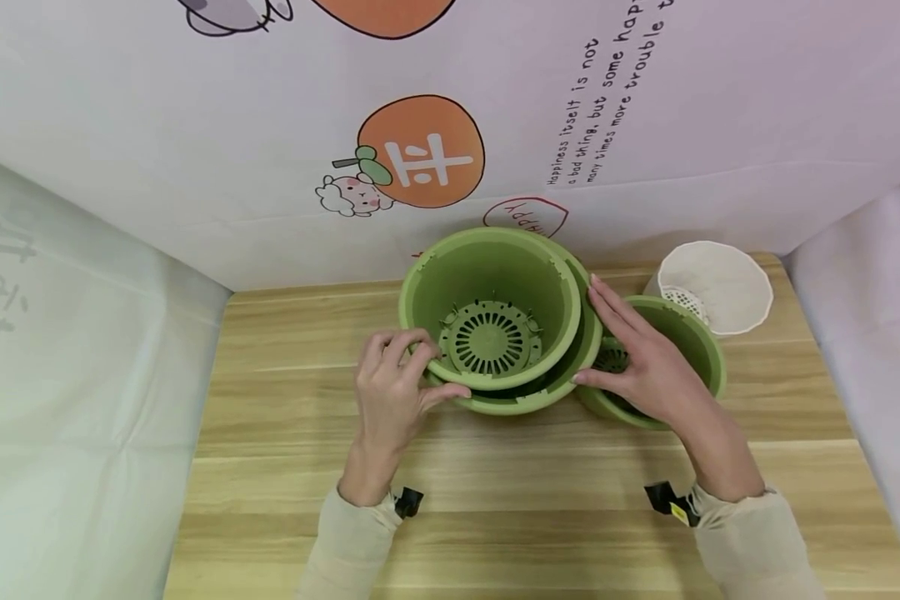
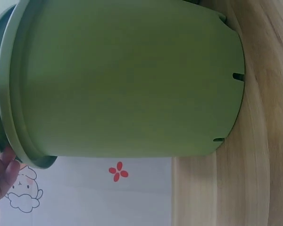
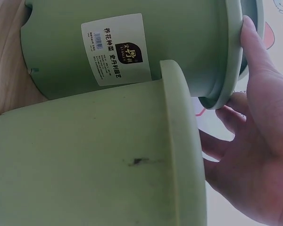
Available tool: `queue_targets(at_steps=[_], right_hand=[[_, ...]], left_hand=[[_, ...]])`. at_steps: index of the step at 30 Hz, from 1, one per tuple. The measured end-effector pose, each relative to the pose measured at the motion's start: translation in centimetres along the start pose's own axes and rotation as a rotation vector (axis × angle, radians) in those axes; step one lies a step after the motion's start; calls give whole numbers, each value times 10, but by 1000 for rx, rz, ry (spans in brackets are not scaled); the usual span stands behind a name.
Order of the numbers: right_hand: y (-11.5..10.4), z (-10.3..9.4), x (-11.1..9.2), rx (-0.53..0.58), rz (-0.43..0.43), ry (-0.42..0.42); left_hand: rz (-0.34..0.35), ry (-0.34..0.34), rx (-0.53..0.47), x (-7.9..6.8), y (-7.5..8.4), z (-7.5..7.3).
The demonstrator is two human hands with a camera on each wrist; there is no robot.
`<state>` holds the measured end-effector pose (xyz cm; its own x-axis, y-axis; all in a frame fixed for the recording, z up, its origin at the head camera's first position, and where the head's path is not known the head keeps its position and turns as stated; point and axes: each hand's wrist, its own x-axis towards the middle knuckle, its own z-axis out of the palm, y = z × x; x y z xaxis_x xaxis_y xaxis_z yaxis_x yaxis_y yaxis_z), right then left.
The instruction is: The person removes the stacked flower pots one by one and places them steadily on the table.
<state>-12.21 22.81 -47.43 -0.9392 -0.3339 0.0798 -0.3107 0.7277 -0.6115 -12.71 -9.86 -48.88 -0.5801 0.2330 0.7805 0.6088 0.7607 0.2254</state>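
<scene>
A green plastic flowerpot with a slotted base sits tilted inside a larger green flowerpot. My left hand grips the inner pot's left front rim, fingers over the edge and thumb along the outside. At the outer pot's right side, my right hand touches the rim with fairly straight fingers and thumb spread apart. That hand passes above another green flowerpot. In the right wrist view, a printed label shows on the outer pot's wall. The left wrist view shows mainly the outer pot's side.
A white pot with a perforated base lies tilted at the back right, beside the third green pot. The wooden tabletop is bordered by a printed cloth at the back and pale cloth at both sides.
</scene>
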Motion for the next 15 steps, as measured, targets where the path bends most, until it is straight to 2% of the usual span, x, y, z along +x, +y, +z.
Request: queue_targets(at_steps=[7,15], right_hand=[[1,1,0,22,2,-2],[2,2,1,34,-4,10]], left_hand=[[-30,27,-21,-1,6,1],[-55,12,-102,4,9,2]])
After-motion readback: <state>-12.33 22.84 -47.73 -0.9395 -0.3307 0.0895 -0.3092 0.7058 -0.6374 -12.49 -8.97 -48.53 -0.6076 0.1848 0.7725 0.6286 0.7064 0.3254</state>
